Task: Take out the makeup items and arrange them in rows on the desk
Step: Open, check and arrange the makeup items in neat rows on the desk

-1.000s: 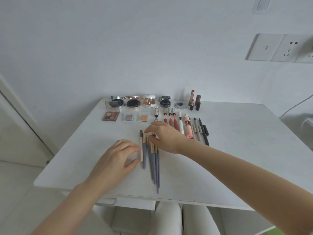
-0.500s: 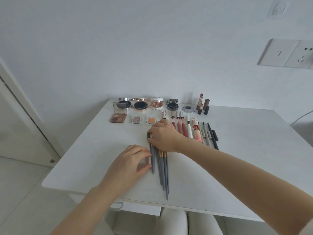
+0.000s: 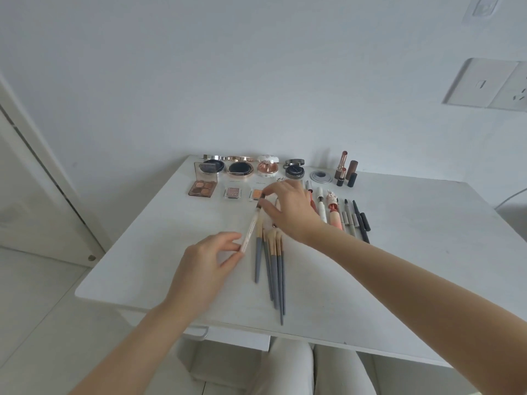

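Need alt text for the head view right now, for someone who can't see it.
Both hands hold a white-handled brush over the white desk: left hand at its lower end, right hand at its tip, beside grey-handled brushes, with rows of makeup behind.

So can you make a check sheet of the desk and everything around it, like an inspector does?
Surface: white desk against a white wall, with makeup laid out on it.
Job's things: compacts in the back row; palettes in front of them; lipsticks standing at back right; pens in a row at the right; grey brushes bunched in the middle; a white brush tilted beside them.
Clutter: nothing seen.
Hands: left hand pinches the white brush's lower end; right hand pinches its upper end.
Cables: one white cable at the right edge.
Surroundings: wall sockets at upper right, pale floor on the left.
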